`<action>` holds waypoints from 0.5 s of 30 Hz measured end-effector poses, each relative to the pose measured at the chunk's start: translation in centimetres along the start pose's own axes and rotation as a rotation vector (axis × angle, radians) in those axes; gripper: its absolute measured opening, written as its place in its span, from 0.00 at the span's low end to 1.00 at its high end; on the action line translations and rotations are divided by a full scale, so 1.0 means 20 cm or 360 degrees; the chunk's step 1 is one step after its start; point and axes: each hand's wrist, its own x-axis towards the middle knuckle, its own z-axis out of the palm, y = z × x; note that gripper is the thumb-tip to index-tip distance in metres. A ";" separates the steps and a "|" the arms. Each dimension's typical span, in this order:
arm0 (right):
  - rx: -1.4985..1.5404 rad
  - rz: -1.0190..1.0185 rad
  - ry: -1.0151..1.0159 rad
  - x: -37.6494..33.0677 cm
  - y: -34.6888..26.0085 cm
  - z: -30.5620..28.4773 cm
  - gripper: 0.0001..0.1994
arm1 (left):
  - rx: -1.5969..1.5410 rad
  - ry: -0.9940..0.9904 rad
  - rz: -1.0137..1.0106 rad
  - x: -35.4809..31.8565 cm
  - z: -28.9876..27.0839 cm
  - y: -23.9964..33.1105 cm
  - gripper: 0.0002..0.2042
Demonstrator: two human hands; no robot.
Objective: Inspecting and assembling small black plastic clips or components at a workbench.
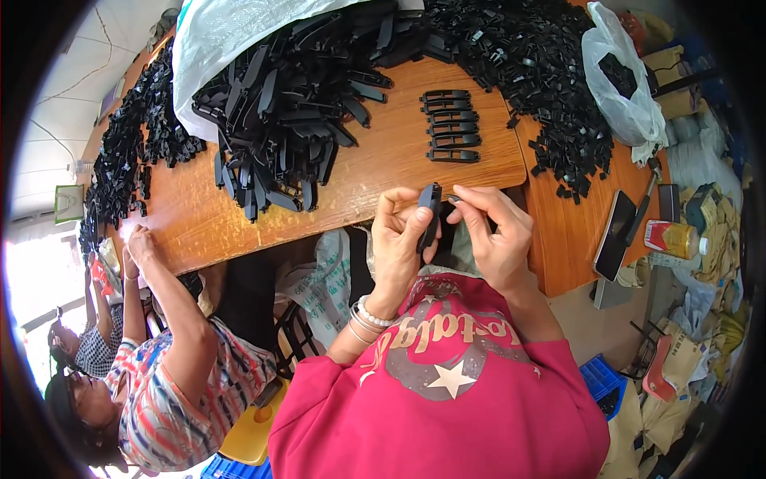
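Observation:
My left hand (401, 239) grips a long black plastic part (430, 214), holding it upright just in front of the table's near edge. My right hand (493, 231) pinches a small black piece (452, 197) against the top of that part. Beyond my hands, several finished black frame-shaped pieces (450, 126) lie in a neat column on the wooden table (375, 172). A big heap of long black parts (291, 104) spills from a white bag at the left. A pile of small black clips (531, 76) lies at the right.
Another person (167, 375) in a striped shirt sits at my left, one hand on the table edge. A phone (614, 234) and a drink can (672, 239) rest on the right-hand table. A clear bag (622, 80) of parts stands behind them. More black parts (128, 152) line the far left.

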 end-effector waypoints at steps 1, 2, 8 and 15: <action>-0.0034 0.0023 -0.0009 -0.01 0.00 0.01 0.10 | 0.0112 0.0067 0.0018 -0.02 0.03 0.01 0.15; -0.0151 -0.0063 0.0014 -0.02 0.02 0.02 0.10 | 0.0208 0.0105 0.0013 -0.03 0.06 0.02 0.16; -0.0420 -0.0451 0.0132 -0.05 0.03 0.06 0.12 | 0.0577 0.0155 0.0091 -0.08 0.08 0.02 0.18; -0.0437 -0.0495 0.0188 -0.08 0.03 0.07 0.12 | 0.0919 0.0142 0.0253 -0.11 0.10 0.01 0.17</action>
